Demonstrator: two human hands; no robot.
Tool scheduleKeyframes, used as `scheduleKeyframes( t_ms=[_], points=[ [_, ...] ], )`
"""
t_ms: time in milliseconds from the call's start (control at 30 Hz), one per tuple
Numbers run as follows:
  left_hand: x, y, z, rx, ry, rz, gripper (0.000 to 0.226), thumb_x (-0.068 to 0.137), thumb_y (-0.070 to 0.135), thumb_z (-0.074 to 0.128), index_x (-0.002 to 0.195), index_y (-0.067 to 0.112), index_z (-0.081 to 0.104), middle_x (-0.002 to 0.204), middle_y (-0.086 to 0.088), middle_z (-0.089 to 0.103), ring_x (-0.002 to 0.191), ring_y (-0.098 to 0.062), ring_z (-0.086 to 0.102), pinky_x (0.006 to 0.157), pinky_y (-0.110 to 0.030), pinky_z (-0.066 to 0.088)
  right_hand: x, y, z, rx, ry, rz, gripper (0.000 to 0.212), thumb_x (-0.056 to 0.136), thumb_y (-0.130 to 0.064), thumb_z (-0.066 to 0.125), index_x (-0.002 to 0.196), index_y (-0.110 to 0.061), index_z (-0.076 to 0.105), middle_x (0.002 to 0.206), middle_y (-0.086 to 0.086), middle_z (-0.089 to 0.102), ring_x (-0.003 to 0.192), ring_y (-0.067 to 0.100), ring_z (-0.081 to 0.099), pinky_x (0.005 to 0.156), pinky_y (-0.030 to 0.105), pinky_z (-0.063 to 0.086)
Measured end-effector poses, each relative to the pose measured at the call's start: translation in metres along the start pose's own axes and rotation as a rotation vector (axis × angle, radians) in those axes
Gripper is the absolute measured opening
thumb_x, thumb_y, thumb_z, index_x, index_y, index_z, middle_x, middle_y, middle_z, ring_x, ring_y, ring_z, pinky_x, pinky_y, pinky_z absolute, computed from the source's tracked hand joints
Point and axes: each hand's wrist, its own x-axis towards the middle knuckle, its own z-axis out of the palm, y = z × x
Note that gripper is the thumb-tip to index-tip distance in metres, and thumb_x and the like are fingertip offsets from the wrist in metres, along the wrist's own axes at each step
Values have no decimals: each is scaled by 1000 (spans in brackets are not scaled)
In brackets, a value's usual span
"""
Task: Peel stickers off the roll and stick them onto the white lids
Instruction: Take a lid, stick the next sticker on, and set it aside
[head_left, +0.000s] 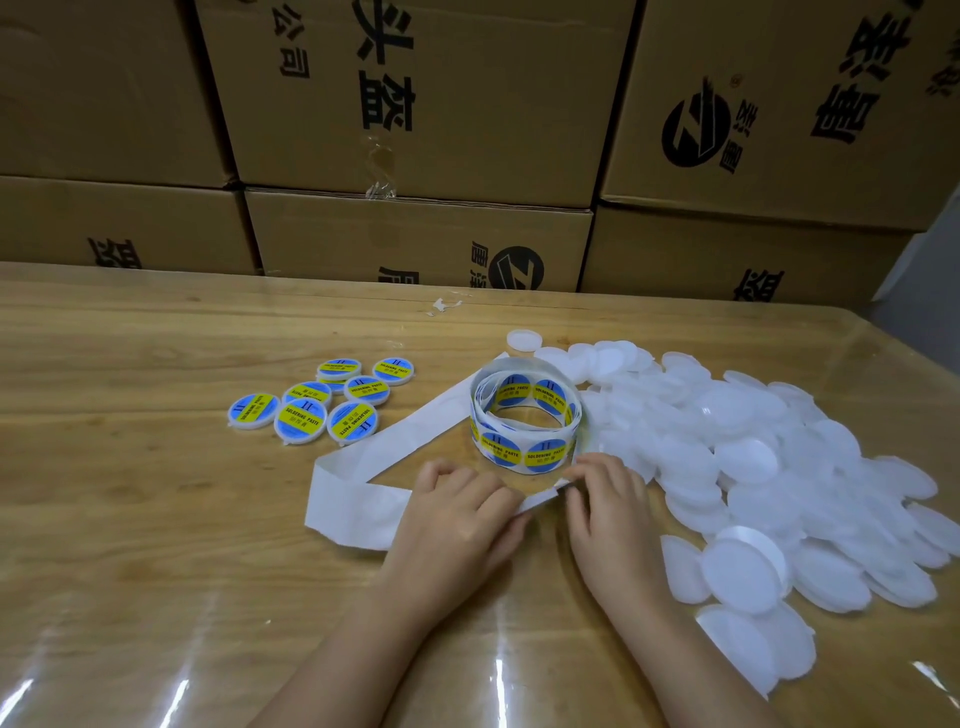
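person: only two hands and two forearms in view | left hand (457, 519): bare, slender fingers, knuckles plain to see | right hand (613, 525): bare, same slender build, nails too small to judge | left forearm (332, 665): bare down to the frame's lower edge | right forearm (691, 670): likewise bare

Both forearms are reaching forward; left hand (457, 514) and right hand (610, 512) (knuckles up, fingers curled) are pinching the backing strip (356, 512).
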Motion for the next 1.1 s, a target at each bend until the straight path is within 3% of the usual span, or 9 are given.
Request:
scheduleKeyframes(
  t_ms=[100, 200, 333, 433, 500, 700, 833, 933, 1100],
  points=[
    [-1, -3, 0, -36, 63, -53, 26, 88, 28, 57, 69, 11, 61, 66, 2, 58, 61, -22, 54, 70, -37, 42, 1, -1, -1, -40, 55, -73, 9, 88, -4, 61, 88, -11, 67, 93, 3, 64, 90, 29, 56, 82, 35, 43],
    [0, -3, -1, -37, 140, -109, 26, 86, 26, 56, 68, 9, 61, 61, 2, 55, 57, -22, 54, 70, -36, 39, 1, -4, -2, -53, 153, -150, 15, 89, -13, 54, 83, -9, 68, 85, 6, 65, 87, 33, 61, 75, 40, 48],
    [0, -4, -2, -39, 244, -113, 21, 89, 27, 52, 76, 12, 58, 59, 3, 53, 57, -17, 47, 73, -32, 38, 1, -7, -5, -86, 270, -248, 31, 91, -23, 43, 82, -9, 69, 81, 6, 66, 80, 32, 64, 73, 35, 38],
    [0, -6, -5, -83, 306, -189, 36, 97, 35, 39, 75, 12, 56, 55, 2, 49, 61, -14, 38, 74, -27, 32, -1, -8, -6, -138, 328, -310, 28, 90, -24, 46, 81, -13, 70, 72, -2, 63, 69, 26, 58, 66, 34, 33],
    [1, -7, -7, -125, 312, -275, 44, 97, 37, 37, 71, 9, 58, 54, 1, 49, 63, -15, 38, 73, -25, 30, -2, -10, -6, -124, 339, -368, 26, 91, -25, 48, 79, -15, 68, 70, -4, 60, 67, 22, 52, 66, 33, 31],
    [-3, -13, -2, -283, 214, -581, 20, 89, 40, 44, 76, 25, 48, 53, 20, 33, 59, -6, 33, 57, -17, 24, -6, -13, -5, -112, 298, -401, 19, 84, -27, 53, 68, -21, 61, 63, -11, 51, 66, 15, 46, 70, 30, 26],
    [-6, -15, 6, -301, 160, -613, 18, 88, 39, 50, 82, 22, 52, 50, 19, 32, 61, 5, 40, 55, -15, 26, -5, -10, -7, -163, 198, -198, 28, 87, -28, 38, 70, -20, 60, 68, -9, 54, 68, 20, 49, 70, 34, 25],
    [-8, -19, 8, -326, 94, -669, 14, 91, 32, 57, 82, 25, 50, 49, 14, 36, 59, -7, 38, 53, -16, 23, -4, -8, -8, -188, 111, -29, 38, 90, -34, 26, 74, -19, 57, 78, -8, 56, 77, 21, 50, 76, 36, 28],
    [-9, -19, 8, -370, 18, -696, 14, 89, 35, 53, 84, 22, 56, 54, 8, 46, 64, -14, 42, 55, -15, 26, -1, -4, -4, -56, 49, 13, 47, 94, -42, 29, 95, -13, 66, 126, 3, 58, 111, 27, 52, 91, 40, 37]
  ],
)
